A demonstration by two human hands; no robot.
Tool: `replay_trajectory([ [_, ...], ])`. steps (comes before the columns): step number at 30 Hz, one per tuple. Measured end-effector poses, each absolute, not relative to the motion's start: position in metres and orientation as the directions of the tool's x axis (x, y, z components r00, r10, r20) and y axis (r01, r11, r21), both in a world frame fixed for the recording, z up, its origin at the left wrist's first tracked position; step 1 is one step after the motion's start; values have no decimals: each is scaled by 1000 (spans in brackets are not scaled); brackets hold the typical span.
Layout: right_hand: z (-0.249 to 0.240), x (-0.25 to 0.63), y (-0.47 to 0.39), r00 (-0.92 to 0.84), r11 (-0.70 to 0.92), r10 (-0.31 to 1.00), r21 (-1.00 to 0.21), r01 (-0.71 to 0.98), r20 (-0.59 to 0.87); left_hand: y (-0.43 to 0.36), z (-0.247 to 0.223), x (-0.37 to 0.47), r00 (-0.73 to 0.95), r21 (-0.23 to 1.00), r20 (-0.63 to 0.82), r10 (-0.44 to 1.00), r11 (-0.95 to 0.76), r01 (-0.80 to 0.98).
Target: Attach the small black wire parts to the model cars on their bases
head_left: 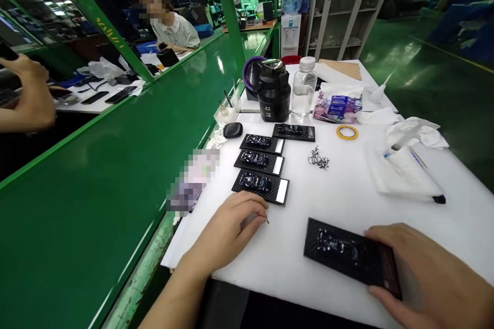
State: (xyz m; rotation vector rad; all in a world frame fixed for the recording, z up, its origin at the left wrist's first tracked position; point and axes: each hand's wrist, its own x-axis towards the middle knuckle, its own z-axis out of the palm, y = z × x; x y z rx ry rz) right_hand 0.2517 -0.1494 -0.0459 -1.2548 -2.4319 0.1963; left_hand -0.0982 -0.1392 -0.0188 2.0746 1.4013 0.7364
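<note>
My right hand (428,272) grips one end of a black textured display base, fingers above and thumb below. A dark, glossy model car (337,247) sits on this base, tilted over the white table (293,288). My left hand (229,229) is closed in a pinch near the table, and a tiny dark tip (267,222) shows at its fingers. Just beyond those fingers lies the nearest of several similar model cars (254,182) on black bases with white labels. A loose pile of small black pieces (318,159) lies farther back.
Yellow tape (347,132), a black shaker bottle (274,95) and a clear bottle (303,90) stand or lie toward the back. White cloth (405,175) with a brush-like tool is on the right. A green partition (116,164) runs along the left; other people sit beyond it.
</note>
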Motion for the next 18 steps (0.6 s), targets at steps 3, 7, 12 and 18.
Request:
replay_trajectory([
  [3, -35, 212, -155, -678, 739, 673, -297, 605, 294, -163, -22, -101, 105, 771, 285, 953, -293, 565],
  [7, -17, 136, -142, -777, 780, 597, -370, 505, 199, -191, -32, -103, -133, 691, 509, 850, -312, 652],
  [12, -26, 94, -132, -825, 815, 530, -388, 431, 197, -203, -50, -94, -64, 467, 640, 765, -321, 824],
  [18, -35, 109, -132, -829, 773, 509, -547, 321, 233, -207, -58, -85, 23, 268, 714, 700, -302, 915],
])
